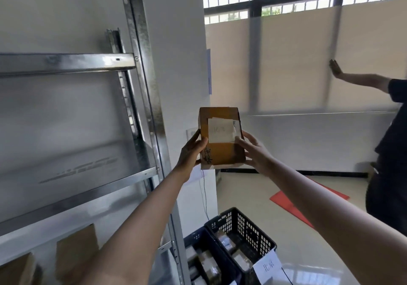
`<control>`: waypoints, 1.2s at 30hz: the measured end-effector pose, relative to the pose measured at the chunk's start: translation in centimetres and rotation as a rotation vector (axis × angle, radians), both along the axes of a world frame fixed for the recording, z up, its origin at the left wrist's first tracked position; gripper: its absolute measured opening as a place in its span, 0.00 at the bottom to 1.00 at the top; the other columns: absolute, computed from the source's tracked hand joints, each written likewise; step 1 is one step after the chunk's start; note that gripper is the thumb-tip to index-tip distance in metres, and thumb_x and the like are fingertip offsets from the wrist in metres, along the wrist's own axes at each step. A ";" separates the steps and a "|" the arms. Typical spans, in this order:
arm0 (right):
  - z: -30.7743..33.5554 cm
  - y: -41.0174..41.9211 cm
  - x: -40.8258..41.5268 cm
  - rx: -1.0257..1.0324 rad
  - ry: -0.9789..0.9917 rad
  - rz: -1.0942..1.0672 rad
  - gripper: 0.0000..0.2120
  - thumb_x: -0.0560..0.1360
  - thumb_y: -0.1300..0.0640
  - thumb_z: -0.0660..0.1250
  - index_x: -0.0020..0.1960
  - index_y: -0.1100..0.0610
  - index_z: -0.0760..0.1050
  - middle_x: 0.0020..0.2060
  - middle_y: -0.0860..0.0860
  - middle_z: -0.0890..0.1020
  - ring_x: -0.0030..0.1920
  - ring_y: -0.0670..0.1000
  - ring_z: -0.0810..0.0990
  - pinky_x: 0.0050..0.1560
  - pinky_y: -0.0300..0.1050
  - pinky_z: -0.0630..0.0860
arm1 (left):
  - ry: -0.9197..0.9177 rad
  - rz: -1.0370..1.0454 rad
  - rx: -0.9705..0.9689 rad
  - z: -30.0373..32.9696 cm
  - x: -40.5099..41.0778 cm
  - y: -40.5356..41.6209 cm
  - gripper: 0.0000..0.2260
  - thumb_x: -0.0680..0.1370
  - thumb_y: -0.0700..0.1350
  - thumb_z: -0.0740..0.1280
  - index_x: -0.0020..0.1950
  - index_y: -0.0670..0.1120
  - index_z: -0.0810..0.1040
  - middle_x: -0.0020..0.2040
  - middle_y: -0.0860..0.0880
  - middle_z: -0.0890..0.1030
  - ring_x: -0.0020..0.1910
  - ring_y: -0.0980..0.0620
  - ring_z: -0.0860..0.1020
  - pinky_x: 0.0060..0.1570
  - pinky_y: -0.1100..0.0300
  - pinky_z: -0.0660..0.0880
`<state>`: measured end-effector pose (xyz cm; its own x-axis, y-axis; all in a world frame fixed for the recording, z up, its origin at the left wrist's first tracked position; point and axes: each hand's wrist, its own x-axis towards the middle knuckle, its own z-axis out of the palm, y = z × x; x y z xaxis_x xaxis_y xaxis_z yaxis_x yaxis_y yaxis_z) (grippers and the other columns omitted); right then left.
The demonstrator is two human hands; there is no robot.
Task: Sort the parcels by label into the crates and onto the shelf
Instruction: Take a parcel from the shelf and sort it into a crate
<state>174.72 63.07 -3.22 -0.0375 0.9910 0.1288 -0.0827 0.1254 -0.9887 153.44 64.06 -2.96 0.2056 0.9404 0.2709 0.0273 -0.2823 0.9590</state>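
Metal shelf (72,117) occupying 9 o'clock side, two brown parcels (76,254) sitting on its lowest visible level. Second person (387,152) standing at 3 o'clock, palm pressing window blind. Two dark crates (240,240) sitting at 6 o'clock, holding small parcels; right crate carrying white label (267,267). Cardboard parcel (221,137) being held at centre, white label facing camera. Left hand (191,150) and right hand (256,152) gripping parcel's opposite sides, fingers curling round edges.
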 end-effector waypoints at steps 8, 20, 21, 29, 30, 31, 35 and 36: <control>-1.7 2.8 12.2 -0.055 0.036 -0.064 0.27 0.78 0.47 0.66 0.75 0.46 0.64 0.64 0.55 0.77 0.63 0.58 0.77 0.50 0.49 0.78 | 0.000 0.011 -0.036 -1.3 12.7 3.3 0.22 0.81 0.55 0.62 0.75 0.60 0.64 0.72 0.51 0.71 0.72 0.45 0.69 0.69 0.42 0.68; -4.7 8.5 19.5 -0.091 0.036 -0.038 0.29 0.77 0.47 0.67 0.76 0.47 0.62 0.64 0.56 0.77 0.62 0.58 0.78 0.43 0.44 0.78 | 0.030 0.013 -0.104 -2.9 19.9 7.8 0.22 0.82 0.51 0.63 0.75 0.56 0.63 0.62 0.56 0.75 0.62 0.50 0.73 0.50 0.60 0.77; -4.9 9.2 19.7 -0.093 0.034 -0.033 0.29 0.77 0.47 0.67 0.76 0.47 0.63 0.63 0.56 0.77 0.62 0.58 0.78 0.44 0.45 0.79 | 0.045 0.019 -0.104 -3.2 20.1 8.6 0.24 0.81 0.52 0.64 0.75 0.56 0.63 0.65 0.54 0.74 0.65 0.48 0.72 0.55 0.55 0.76; -7.3 16.6 20.3 -0.122 0.011 -0.009 0.39 0.68 0.43 0.70 0.76 0.48 0.62 0.62 0.58 0.76 0.63 0.59 0.77 0.58 0.57 0.80 | 0.040 0.010 -0.142 -6.3 20.2 16.7 0.28 0.79 0.50 0.67 0.77 0.54 0.61 0.71 0.50 0.71 0.67 0.47 0.70 0.58 0.54 0.74; -7.6 17.6 20.4 -0.128 0.014 -0.014 0.38 0.69 0.44 0.70 0.76 0.49 0.62 0.61 0.58 0.77 0.63 0.60 0.78 0.59 0.59 0.79 | 0.033 -0.002 -0.154 -6.7 20.3 17.9 0.28 0.79 0.49 0.67 0.77 0.54 0.61 0.71 0.50 0.71 0.67 0.47 0.70 0.57 0.54 0.74; -7.8 18.7 20.5 -0.135 0.016 -0.020 0.37 0.70 0.45 0.70 0.76 0.49 0.63 0.61 0.58 0.77 0.63 0.60 0.78 0.60 0.61 0.78 | 0.024 -0.012 -0.166 -7.1 20.4 19.1 0.28 0.79 0.49 0.68 0.77 0.55 0.61 0.71 0.50 0.71 0.67 0.46 0.70 0.58 0.53 0.75; -7.9 22.8 20.5 -0.157 -0.027 -0.029 0.38 0.68 0.43 0.70 0.75 0.49 0.63 0.61 0.58 0.77 0.63 0.59 0.77 0.60 0.61 0.78 | -0.022 -0.048 -0.223 -8.0 20.3 23.5 0.28 0.79 0.48 0.67 0.77 0.55 0.61 0.68 0.51 0.72 0.67 0.46 0.71 0.62 0.48 0.74; -8.0 23.8 20.4 -0.162 -0.035 -0.027 0.39 0.67 0.43 0.70 0.75 0.49 0.62 0.61 0.58 0.77 0.64 0.59 0.77 0.60 0.61 0.77 | -0.031 -0.053 -0.234 -8.2 20.2 24.5 0.28 0.79 0.48 0.67 0.77 0.55 0.61 0.66 0.52 0.72 0.66 0.46 0.71 0.61 0.49 0.74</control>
